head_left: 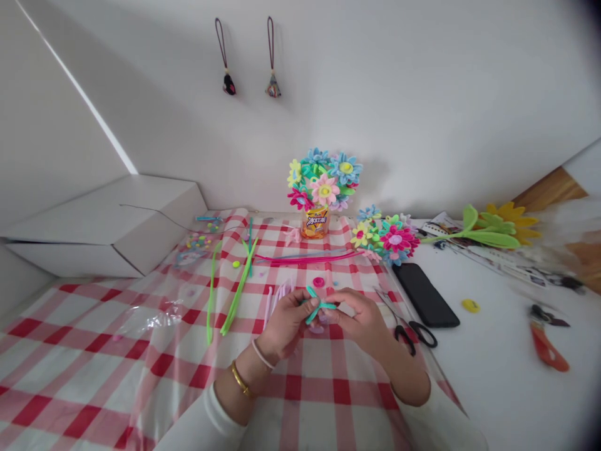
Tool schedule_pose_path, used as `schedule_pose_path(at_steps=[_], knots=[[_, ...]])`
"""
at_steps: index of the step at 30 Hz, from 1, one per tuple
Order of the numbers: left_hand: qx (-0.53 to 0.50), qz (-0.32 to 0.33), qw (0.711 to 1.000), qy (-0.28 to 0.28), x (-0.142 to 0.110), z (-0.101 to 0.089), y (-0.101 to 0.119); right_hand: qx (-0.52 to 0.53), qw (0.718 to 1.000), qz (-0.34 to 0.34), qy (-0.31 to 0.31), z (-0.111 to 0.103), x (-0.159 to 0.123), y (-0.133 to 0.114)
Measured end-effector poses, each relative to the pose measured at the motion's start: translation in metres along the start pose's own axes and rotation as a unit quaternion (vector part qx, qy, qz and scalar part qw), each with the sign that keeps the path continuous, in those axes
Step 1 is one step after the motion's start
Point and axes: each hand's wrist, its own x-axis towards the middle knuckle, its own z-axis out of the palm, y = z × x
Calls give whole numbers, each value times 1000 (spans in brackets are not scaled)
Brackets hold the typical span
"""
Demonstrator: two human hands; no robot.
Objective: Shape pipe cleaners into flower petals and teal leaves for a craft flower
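Between my two hands is a teal pipe cleaner, bent into a few short arms. The thumb and fingers of my left hand pinch it from the left. My right hand grips one of its arms from the right with closed fingertips. Just under the hands lies something pale purple, partly hidden by the fingers. Several lilac pipe cleaners lie beside my left hand. A small magenta ring rests on the checked cloth beyond my hands.
Green pipe cleaners lie to the left, magenta ones farther back. A flower-filled cup stands near the wall, with another flower bunch lying beside it. Scissors and a black phone are at right; a white box sits left.
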Motion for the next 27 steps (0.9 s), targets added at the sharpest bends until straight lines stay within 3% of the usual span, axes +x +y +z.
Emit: schedule_pose_path(at_steps=[4,8,13,16,19,23,27], knots=[[-19,-29,999,-20,-2,1,2,-82,993,-80,22,-1,-1,7],[-13,-36,999,-11,-3,1,3,-92,990,-100,29,-1,-2,11],[67,57,995,37,0,-1,-2,-96,988,-109,55,-1,0,5],[130,111,984,58,3,-3,-5,-75,992,-68,72,1,0,2],[155,138,977,53,3,-4,-7,-9,998,15,58,4,0,2],[142,154,977,29,1,-3,-8,108,987,116,-16,6,0,3],[136,108,985,-21,-1,-5,-6,192,960,171,-113,0,0,3]])
